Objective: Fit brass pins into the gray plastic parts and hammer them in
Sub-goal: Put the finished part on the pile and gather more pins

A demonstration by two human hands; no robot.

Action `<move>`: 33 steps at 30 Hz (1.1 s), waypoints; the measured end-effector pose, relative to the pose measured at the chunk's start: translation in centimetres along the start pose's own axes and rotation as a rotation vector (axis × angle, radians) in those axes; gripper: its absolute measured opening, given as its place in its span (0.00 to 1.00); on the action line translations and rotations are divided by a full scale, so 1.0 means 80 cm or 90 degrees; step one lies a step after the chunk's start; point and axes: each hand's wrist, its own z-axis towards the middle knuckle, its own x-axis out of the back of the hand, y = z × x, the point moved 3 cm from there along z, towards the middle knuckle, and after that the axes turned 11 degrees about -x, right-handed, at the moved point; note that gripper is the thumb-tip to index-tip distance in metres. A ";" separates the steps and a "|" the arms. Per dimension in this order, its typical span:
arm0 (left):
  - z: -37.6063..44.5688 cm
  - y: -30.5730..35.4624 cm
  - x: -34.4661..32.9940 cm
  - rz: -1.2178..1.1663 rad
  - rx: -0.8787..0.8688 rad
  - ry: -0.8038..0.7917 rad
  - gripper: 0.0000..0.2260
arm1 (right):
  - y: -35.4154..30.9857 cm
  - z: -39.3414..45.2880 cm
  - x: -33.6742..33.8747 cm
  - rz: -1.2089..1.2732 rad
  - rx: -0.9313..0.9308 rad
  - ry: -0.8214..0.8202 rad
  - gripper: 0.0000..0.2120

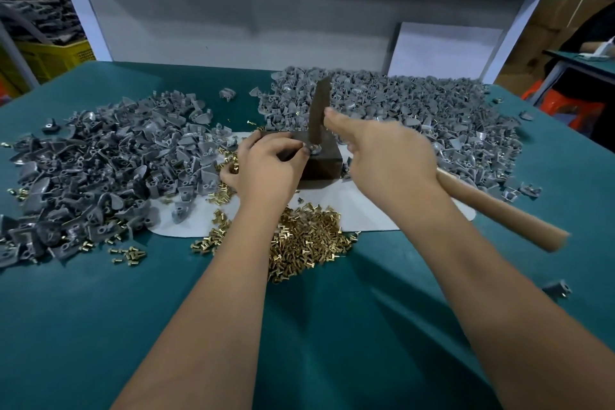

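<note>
Fingers (301, 151) of the left hand (269, 166) pinch a gray part (314, 149) on a dark block (324, 161). Right hand (382, 156) grips a hammer (492, 213), forefinger extended along it; its blurred head (318, 113) meets the part. Brass pins (306, 240) lie heaped beside the left forearm. No writing is readable. Any pin in the part is hidden.

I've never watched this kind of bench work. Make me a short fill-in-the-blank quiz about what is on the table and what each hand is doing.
1. The right hand grips a ____ by its wooden handle.
2. The left hand steadies a gray part on top of a dark ____.
3. The loose pins heaped between the forearms are ____ in colour.
4. The table is covered with a ____ cloth.

Missing words: hammer; block; brass; green
</note>
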 end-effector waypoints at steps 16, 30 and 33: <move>0.001 0.001 0.000 0.025 0.006 -0.040 0.07 | 0.024 0.030 -0.001 0.120 -0.085 -0.048 0.28; 0.011 -0.004 -0.002 -0.030 0.033 -0.074 0.07 | 0.081 0.018 -0.073 0.096 -0.265 -0.076 0.11; 0.010 -0.004 -0.001 -0.035 0.034 -0.070 0.07 | 0.076 0.016 -0.070 0.050 -0.249 -0.069 0.11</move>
